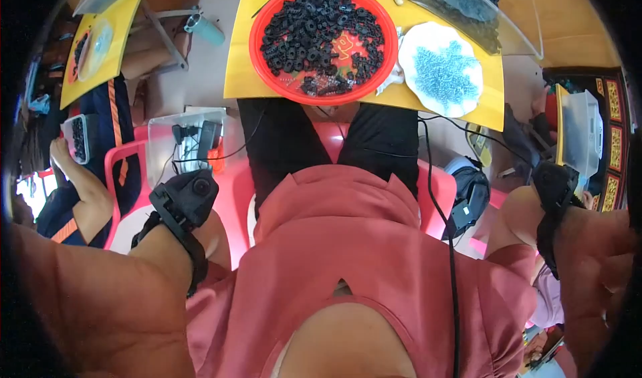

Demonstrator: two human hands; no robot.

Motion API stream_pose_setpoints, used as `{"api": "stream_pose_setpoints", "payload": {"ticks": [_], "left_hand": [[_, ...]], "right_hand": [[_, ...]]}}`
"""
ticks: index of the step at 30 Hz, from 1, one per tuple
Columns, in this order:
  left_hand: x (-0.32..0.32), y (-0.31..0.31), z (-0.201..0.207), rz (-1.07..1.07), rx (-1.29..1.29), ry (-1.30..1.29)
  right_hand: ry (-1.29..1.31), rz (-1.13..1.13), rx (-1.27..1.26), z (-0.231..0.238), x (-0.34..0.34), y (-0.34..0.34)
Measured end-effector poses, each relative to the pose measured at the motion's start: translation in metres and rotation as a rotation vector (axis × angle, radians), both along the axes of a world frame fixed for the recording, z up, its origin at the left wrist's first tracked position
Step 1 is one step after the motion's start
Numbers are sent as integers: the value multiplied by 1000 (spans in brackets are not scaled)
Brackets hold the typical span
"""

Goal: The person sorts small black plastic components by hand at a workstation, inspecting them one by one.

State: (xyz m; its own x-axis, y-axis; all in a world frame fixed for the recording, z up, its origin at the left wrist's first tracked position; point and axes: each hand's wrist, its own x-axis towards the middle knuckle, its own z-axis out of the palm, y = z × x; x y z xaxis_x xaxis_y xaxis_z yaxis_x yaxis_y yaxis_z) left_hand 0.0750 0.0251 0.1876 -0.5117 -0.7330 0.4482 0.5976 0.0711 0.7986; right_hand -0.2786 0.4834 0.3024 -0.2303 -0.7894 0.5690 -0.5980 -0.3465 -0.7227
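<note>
My left hand (100,298) is raised close to the camera at the lower left, its fingers running out past the dark rim. At the right edge my right hand (595,264) is raised too, its fingers also hidden. Both wrists wear black strapped-on camera units, the left one (190,194) and the right one (555,184). Neither hand touches anything on the yellow table (239,77). On it lie a red round tray (257,60) of small black ring-like parts (314,34) and a white scalloped plate (413,87) of tiny light-blue pieces (445,70).
A clear bin (521,24) with dark contents stands at the table's far right. Beside my pink chair (234,197) are a clear box (160,137) with cabled devices and a backpack (468,191). Black cables hang near my lap. A co-worker's arm (87,184) shows at left.
</note>
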Motion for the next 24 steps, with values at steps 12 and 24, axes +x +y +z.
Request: {"api": "stream_pose_setpoints", "payload": {"ticks": [12, 24], "left_hand": [[-61, -57, 10, -8, -330, 295], [-78, -58, 33, 84, -433, 434]], "right_hand": [[212, -141, -301, -72, 61, -6], [260, -180, -384, -67, 71, -77]]}}
